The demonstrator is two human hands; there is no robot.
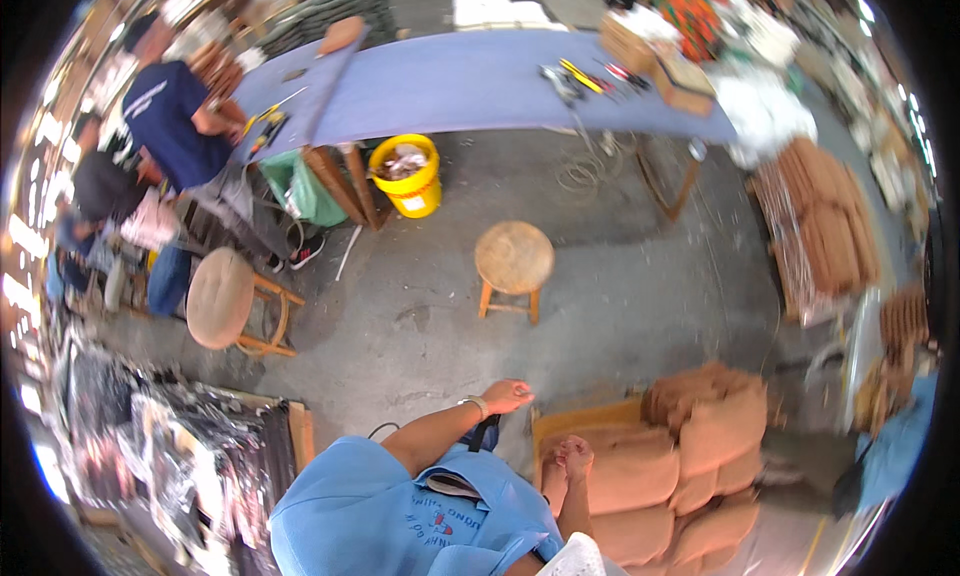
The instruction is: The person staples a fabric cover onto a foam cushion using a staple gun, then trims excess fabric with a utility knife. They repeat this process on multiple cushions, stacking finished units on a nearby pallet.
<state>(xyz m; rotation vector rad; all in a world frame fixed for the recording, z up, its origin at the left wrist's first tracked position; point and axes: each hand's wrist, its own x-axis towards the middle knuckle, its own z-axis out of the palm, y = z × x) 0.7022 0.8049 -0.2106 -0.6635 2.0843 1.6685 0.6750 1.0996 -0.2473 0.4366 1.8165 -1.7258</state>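
Note:
My left hand (508, 396), with a band on its wrist, reaches forward over the grey floor, fingers loosely bent and nothing seen in them. Its nearest thing is the corner of a stack of brown folded fabric bundles (625, 466). My right hand (574, 458) is held in front of that stack, fingers curled in, with no object showing; I cannot tell whether it touches the fabric. A wooden stool (514, 258) with a round seat stands ahead of my hands.
A long blue-topped table (440, 76) spans the far side, with hand tools (590, 78) on it. A yellow bucket (407, 176) stands below. A person (185, 116) works at the left. Plastic-wrapped goods (190, 456) lie near left; a brown fabric pallet (820, 216) stands right.

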